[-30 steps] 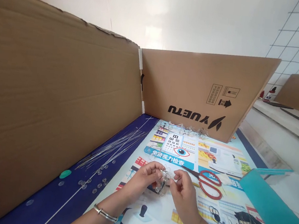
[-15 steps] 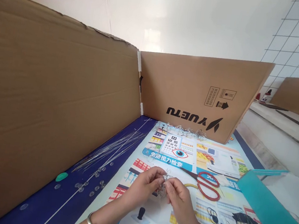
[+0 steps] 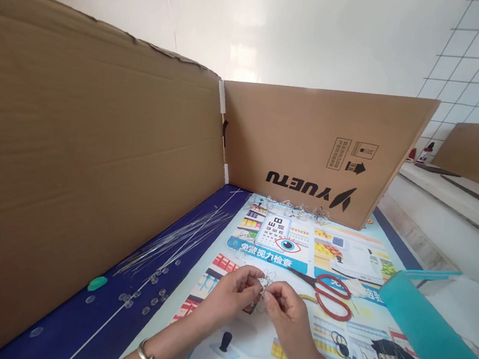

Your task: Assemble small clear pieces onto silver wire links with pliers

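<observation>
Between my two hands is a small silvery wire piece [image 3: 267, 277] bent into thin loops; its lower part is hidden by the fingers. My left hand [image 3: 238, 290] pinches it from the left, thumb and forefinger together. From the right, my right hand [image 3: 287, 310] closes its thumb and forefinger at the piece's lower edge. Just beyond my right hand lie scissors [image 3: 334, 296] with red handles, blades pointing left. A yellow curved thing [image 3: 309, 298] shows partly under the scissors.
Straight wires [image 3: 180, 233] lie in a bundle on the blue strip at left, near several clear beads [image 3: 155, 294] and a green oval piece [image 3: 97, 284]. Wire shapes [image 3: 292, 209] line the foot of the cardboard wall [image 3: 305, 141]. A teal box [image 3: 434, 337] stands at right.
The wire piece has turned a little between my fingers, its loops now more spread above them. My right hand has shifted very slightly; other things lie as before.
</observation>
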